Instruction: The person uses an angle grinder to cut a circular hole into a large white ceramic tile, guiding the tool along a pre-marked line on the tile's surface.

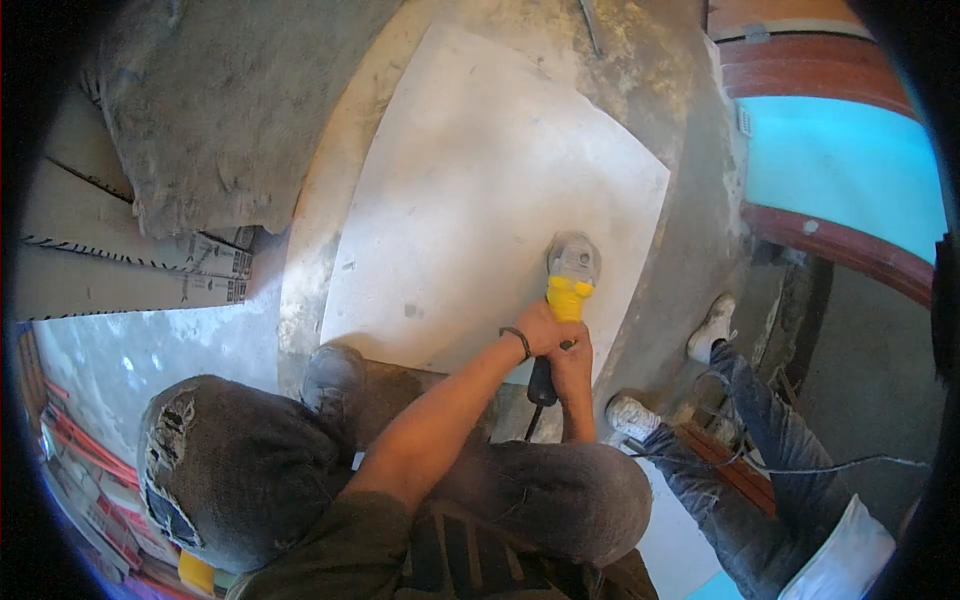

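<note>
Torn grey jeans knee (215, 470) nearest, person crouching. Left hand (540, 328) wraps yellow-and-grey angle grinder (570, 280) at yellow neck; right hand (572, 362) clenches black rear handle. Grinder head rests on large white stone tile (480, 180), near right edge. Tool likely heavy, kicks: two-handed grip suits. Tile stiff, brittle.

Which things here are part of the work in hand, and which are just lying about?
In use: angle grinder, held by left hand and right hand; white tile under it.

Lying about: grey sack, flat cartons, another person's legs.
</note>
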### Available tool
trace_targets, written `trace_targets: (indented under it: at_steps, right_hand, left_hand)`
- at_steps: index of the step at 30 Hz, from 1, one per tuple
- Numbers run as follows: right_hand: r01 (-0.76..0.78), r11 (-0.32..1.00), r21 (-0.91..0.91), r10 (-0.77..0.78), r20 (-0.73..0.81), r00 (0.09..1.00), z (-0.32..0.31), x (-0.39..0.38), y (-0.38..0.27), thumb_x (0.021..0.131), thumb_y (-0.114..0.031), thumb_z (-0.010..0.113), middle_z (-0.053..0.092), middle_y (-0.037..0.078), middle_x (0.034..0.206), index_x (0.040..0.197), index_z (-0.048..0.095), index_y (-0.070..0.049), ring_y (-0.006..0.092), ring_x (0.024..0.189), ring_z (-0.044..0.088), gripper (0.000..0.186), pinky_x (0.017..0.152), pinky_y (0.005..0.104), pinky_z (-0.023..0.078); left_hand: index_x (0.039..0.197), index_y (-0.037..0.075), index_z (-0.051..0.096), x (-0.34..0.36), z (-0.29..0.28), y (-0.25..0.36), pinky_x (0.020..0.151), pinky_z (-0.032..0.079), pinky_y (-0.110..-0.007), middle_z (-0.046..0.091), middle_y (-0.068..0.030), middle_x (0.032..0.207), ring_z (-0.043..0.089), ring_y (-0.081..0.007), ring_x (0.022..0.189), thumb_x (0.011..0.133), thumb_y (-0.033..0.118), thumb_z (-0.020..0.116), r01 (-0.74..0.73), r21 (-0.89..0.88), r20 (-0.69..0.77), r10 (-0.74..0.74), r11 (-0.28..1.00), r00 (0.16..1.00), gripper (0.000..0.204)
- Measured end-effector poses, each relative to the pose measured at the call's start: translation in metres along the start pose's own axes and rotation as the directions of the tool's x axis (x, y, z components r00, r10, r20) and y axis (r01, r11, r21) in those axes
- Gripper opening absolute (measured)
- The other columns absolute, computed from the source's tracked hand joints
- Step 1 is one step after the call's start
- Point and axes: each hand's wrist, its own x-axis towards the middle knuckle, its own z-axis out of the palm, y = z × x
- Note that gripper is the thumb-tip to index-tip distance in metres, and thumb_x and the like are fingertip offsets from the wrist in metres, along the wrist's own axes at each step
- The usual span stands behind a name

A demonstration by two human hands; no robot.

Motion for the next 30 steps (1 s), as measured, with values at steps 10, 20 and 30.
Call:
trace_targets:
  at_steps: [10,20,30]
  right_hand:
    - [0.009,0.996,0.09,-0.007,-0.025,1.0,-0.007,0.009,-0.002,0.078,-0.015,0.084,0.066,0.007,0.11,0.123,0.056,-0.001,0.0153,0.099,0.062,0.055,0.084,0.0294,0.052]
    - [-0.08,0.993,0.09,0.085,-0.051,0.995,0.009,0.014,0.002,0.078,-0.016,0.084,0.066,0.011,0.107,0.117,0.057,0.001,0.0172,0.094,0.064,0.051,0.082,0.0305,0.053]
    - [-0.1,0.989,0.106,0.106,-0.057,0.993,0.01,0.013,0.001,0.081,-0.014,0.082,0.067,0.009,0.102,0.118,0.056,0.0,0.0145,0.087,0.065,0.047,0.073,0.029,0.054]
  left_hand:
    - [0.099,0.006,0.073,0.01,0.001,0.014,0.074,0.055,-0.042,0.075,-0.0181,0.095,0.072,-0.0311,0.085,0.079,0.053,0.074,0.044,0.141,0.035,-0.049,0.989,0.998,0.051]
    - [0.09,0.001,0.074,0.025,-0.013,0.003,0.073,0.057,-0.039,0.075,-0.0169,0.088,0.073,-0.028,0.081,0.07,0.049,0.079,0.104,0.085,0.113,-0.113,0.991,0.987,0.052]
    - [0.09,0.008,0.073,0.026,-0.014,0.002,0.072,0.055,-0.04,0.074,-0.0148,0.088,0.07,-0.0276,0.078,0.074,0.053,0.073,0.078,0.137,0.13,-0.096,0.987,0.987,0.047]
